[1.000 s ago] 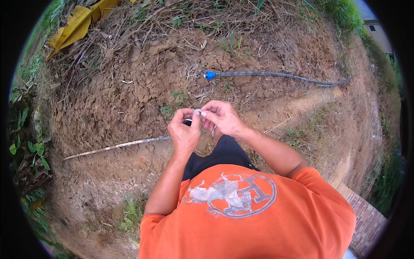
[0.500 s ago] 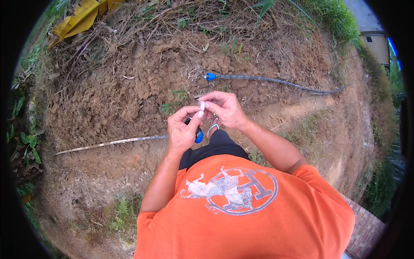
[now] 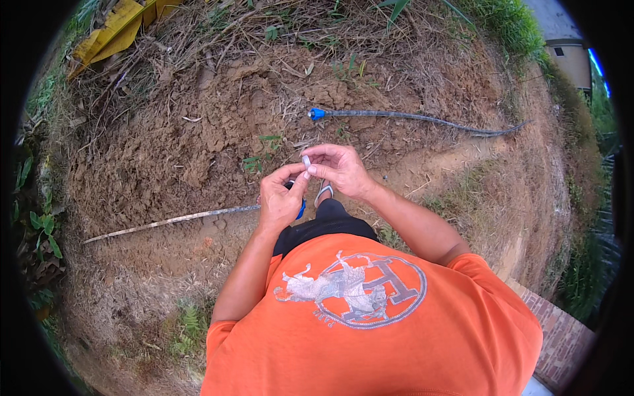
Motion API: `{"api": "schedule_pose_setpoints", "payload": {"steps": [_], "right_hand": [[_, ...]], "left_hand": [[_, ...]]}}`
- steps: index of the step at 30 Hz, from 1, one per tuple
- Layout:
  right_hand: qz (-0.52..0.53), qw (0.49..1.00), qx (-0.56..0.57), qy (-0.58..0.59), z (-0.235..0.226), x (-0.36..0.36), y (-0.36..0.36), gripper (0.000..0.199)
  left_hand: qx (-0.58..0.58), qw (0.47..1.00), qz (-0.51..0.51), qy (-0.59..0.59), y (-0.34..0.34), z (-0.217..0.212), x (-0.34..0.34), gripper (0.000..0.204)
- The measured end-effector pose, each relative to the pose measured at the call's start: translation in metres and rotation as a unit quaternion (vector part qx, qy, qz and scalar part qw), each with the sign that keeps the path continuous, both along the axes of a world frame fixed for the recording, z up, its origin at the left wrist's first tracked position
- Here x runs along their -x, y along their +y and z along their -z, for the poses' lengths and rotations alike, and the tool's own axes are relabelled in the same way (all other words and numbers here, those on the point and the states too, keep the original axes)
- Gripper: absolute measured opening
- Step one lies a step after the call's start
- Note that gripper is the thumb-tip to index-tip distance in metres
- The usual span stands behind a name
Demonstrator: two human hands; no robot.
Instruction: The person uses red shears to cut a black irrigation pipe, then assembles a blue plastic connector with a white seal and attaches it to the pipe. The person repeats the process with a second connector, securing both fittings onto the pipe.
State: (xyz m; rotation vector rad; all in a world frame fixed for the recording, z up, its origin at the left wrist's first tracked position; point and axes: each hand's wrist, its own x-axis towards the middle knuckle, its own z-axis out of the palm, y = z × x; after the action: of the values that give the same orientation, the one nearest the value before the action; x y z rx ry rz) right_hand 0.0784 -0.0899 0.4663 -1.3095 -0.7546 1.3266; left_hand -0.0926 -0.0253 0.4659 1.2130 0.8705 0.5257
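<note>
Yellow sheeting (image 3: 112,30) lies crumpled at the far left top of the slope, among dry stalks, and below it the bare brown soil (image 3: 165,152) runs down to a thin pale pipe (image 3: 172,220) lying flat across the dirt. That pipe leads right to the left hand (image 3: 281,198), whose grip is clenched around the pipe's end, a blue fitting (image 3: 300,210) showing just under the fingers. The thumb and forefinger of that hand also pinch a small white roll (image 3: 306,162), held up in front of the person, above the knees. The right hand (image 3: 340,170) meets it there, its grip closed on the same white roll from the other side. Beyond the hands, a second, grey pipe (image 3: 422,120) with a blue end (image 3: 317,113) lies on the soil, well apart, stretching right.
</note>
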Motion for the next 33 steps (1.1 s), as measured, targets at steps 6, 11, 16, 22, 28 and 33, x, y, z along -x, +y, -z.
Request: {"api": "schedule_pose_setpoints", "payload": {"steps": [6,11,16,22,28,33], "right_hand": [[0.009,1.0,0.017,0.023,0.004,-0.004,-0.003,0.031],[-0.007,1.0,0.022,0.009,0.005,-0.008,-0.004,0.032],[-0.015,0.999,0.02,0.025,0.0,-0.01,-0.004,0.032],[-0.027,0.998,0.031,0.041,-0.006,-0.013,-0.008,0.031],[-0.012,0.994,0.031,0.104,0.003,-0.012,-0.017,0.033],[0.002,0.992,0.029,0.124,0.004,-0.01,-0.019,0.033]], "left_hand": [[0.048,0.998,-0.006,-0.032,0.003,0.006,-0.005,0.021],[0.103,0.991,-0.018,-0.081,0.004,0.013,-0.001,0.024],[0.104,0.991,-0.03,-0.084,0.007,0.014,0.0,0.034],[0.108,0.992,-0.026,-0.052,0.007,0.015,0.0,0.037],[0.116,0.992,-0.022,-0.038,0.003,0.016,-0.003,0.038],[0.115,0.993,-0.014,-0.025,0.003,0.013,-0.004,0.036]]}}
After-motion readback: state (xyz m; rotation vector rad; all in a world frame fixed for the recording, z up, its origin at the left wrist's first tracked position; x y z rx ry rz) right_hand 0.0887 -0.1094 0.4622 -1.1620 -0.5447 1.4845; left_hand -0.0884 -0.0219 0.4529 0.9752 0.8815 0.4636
